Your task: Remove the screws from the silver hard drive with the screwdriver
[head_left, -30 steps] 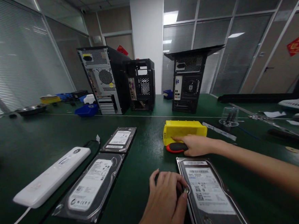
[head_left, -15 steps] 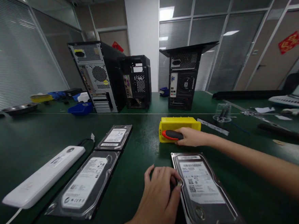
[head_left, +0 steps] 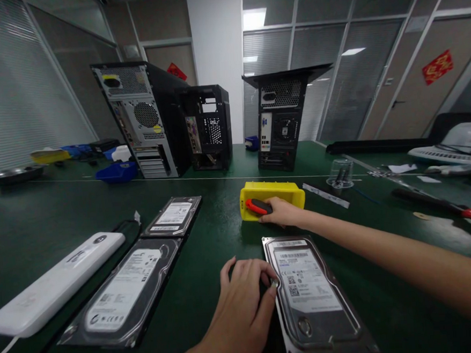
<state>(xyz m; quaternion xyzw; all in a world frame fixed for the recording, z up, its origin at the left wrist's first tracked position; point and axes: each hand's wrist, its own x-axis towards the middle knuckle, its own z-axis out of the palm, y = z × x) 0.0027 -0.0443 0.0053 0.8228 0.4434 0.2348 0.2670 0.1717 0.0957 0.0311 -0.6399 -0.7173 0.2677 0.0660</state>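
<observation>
A hard drive (head_left: 307, 284) lies label up on the green table, nearest to my left hand (head_left: 248, 299). The thumb and index fingertips of that hand are pinched together at the drive's left edge; anything between them is too small to make out. Farther back, my right hand (head_left: 283, 212) is closed around a screwdriver (head_left: 257, 206) with a thick red-and-black handle, whose shaft is hidden. This hand is at the front of a yellow bin (head_left: 272, 188) that lies with its opening towards me. The bin's contents are mostly hidden behind the hand.
Left of my hands lie two more hard drives (head_left: 125, 292) (head_left: 176, 215) and a white power strip (head_left: 57, 283) with cables. Computer cases (head_left: 167, 122) (head_left: 280, 122) stand at the back. A blue bin (head_left: 116, 173), a clear cup (head_left: 340, 173) and a metal strip (head_left: 325, 195) are also on the table.
The view has shifted slightly, so most things sit farther left. My right hand and the screwdriver have moved slightly against the yellow bin. My left hand stays at the drive's edge.
</observation>
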